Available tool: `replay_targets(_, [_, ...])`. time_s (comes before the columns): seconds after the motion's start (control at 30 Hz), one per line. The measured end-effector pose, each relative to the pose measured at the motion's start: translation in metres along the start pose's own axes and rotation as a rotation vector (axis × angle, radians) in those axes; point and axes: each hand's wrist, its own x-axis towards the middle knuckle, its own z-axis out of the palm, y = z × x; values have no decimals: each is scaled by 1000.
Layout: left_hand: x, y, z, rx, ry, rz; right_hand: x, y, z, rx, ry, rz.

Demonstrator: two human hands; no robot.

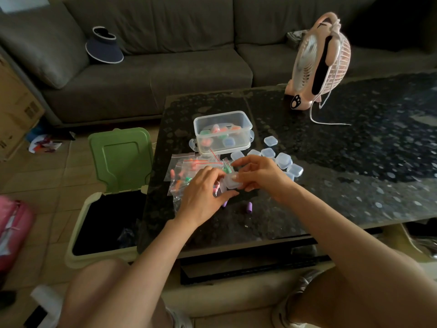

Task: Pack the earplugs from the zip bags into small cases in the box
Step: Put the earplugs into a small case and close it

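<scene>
A small clear case (233, 182) sits between my two hands over the dark table. My right hand (259, 172) grips the case from the right. My left hand (204, 185) lies over the zip bags and pinches the case's left edge with thumb and fingers. A pile of zip bags (189, 170) with orange, green and pink earplugs lies under and left of my hands. Two purple earplugs (249, 207) lie loose on the table below the hands. The clear box (222, 132) behind holds several filled cases. Several empty cases (282, 159) lie to the right.
A pink desk fan (319, 65) with a white cord stands at the table's back right. An open bin with a green lid (120, 159) stands at the table's left edge. A grey sofa with a navy visor (104, 47) lies behind.
</scene>
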Motion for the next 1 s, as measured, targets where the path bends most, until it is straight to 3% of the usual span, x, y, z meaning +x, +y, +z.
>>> replay_targets(0.3, [2,-2,-6,-113,-46,-101,1,3,0,-19,-15,-80])
replay_targets(0.4, [4,-8,-13,-119,-9,-228,6,13,-7,-480,-6,-122])
replay_targets(0.47, [4,-17,-14,-132,1,-304,4,19,-9,-864,-124,-121])
replay_targets(0.53, [2,-22,-16,-186,-19,-362,-1,25,-8,-1036,-228,-86])
replay_targets(0.77, [0,-22,-24,-332,-27,-435,8,29,-3,-1002,-218,-121])
replay_targets(0.87, [-2,-22,-25,-357,-26,-428,11,29,8,-897,-130,-258])
replay_targets(1.0, [-5,-25,-24,-381,-36,-453,13,36,24,-896,-155,-398])
